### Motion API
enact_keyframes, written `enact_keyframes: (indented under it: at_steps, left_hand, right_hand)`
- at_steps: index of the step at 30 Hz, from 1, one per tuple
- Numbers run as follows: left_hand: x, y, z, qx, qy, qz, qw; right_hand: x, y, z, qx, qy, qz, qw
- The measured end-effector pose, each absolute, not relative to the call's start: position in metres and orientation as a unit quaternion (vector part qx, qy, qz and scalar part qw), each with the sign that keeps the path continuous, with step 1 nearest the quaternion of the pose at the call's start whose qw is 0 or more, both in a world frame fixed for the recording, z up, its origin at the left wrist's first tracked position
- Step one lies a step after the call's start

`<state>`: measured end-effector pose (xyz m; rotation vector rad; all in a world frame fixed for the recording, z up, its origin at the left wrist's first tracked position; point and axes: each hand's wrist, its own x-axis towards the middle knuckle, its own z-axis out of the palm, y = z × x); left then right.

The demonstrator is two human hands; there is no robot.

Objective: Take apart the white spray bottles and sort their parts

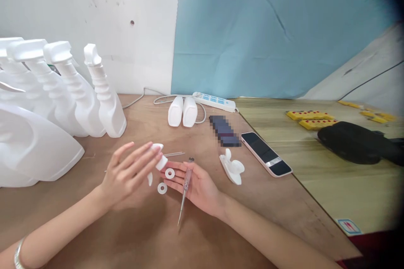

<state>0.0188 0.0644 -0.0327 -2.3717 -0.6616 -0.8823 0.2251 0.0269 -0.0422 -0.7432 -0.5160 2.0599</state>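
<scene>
Bracelet [18, 254]: one, on your left wrist.
Washers [169, 172]: two; one on your right palm, the second washer [162, 188] on the table [142, 235] between your hands.
Screwdriver [185, 187]: one, lying across your right palm.
Left hand [129, 172]: loosely curled, fingertips pinching the nozzle cap [160, 156].
Right hand [197, 185]: flat open, palm up, gripping nothing.
Nozzle cap: small, white, just above your right fingertips.

A row of tall white plastic spray bottles [94, 101] stands on the brown counter [132, 235]. Farther back are two small white bottles [183, 111] and a white power strip [214, 101]. To the right are a pink-edged smartphone [267, 153] and a black pouch [350, 143].
</scene>
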Motion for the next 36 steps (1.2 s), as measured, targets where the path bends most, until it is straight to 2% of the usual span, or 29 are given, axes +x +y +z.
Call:
enact_keyframes:
  at_steps: [3,6,9,12,16,19,22,26,31,34,36]
  left_hand:
    - [0.017,0.069,-0.026,-0.843,-0.375,-0.361,0.135]
    - [0.023,0.074,-0.020,-0.799,-0.479,-0.353,-0.087]
    - [0.035,0.081,-0.014,-0.755,-0.497,-0.311,-0.293]
    - [0.053,0.092,-0.013,-0.735,-0.488,-0.293,-0.367]
    - [0.086,0.105,-0.020,-0.760,-0.381,-0.251,-0.462]
    - [0.112,0.111,-0.027,-0.782,-0.307,-0.215,-0.498]
    - [0.136,0.113,-0.034,-0.798,-0.249,-0.177,-0.520]
    - [0.162,0.115,-0.039,-0.817,-0.189,-0.142,-0.525]
    - [0.163,0.121,-0.025,-0.832,-0.161,-0.157,-0.507]
    - [0.134,0.107,0.005,-0.842,-0.194,-0.211,-0.456]
    - [0.108,0.085,0.027,-0.871,-0.233,-0.294,-0.316]
  right_hand:
    - [0.225,0.023,-0.042,-0.316,-0.287,0.810,0.402]
    - [0.224,0.019,-0.040,-0.322,-0.361,0.784,0.388]
    - [0.225,0.016,-0.035,-0.335,-0.424,0.733,0.414]
    - [0.232,0.012,-0.028,-0.368,-0.434,0.682,0.459]
    - [0.250,0.002,-0.025,-0.511,-0.422,0.581,0.472]
    - [0.265,-0.012,-0.026,-0.564,-0.427,0.544,0.451]
    - [0.274,-0.030,-0.027,-0.583,-0.519,0.488,0.391]
    - [0.273,-0.047,-0.034,-0.560,-0.697,0.334,0.297]
    - [0.271,-0.041,-0.055,-0.587,-0.759,0.153,0.235]
    - [0.271,-0.034,-0.063,-0.596,-0.768,0.091,0.216]
    - [0.270,-0.033,-0.065,-0.588,-0.774,0.079,0.219]
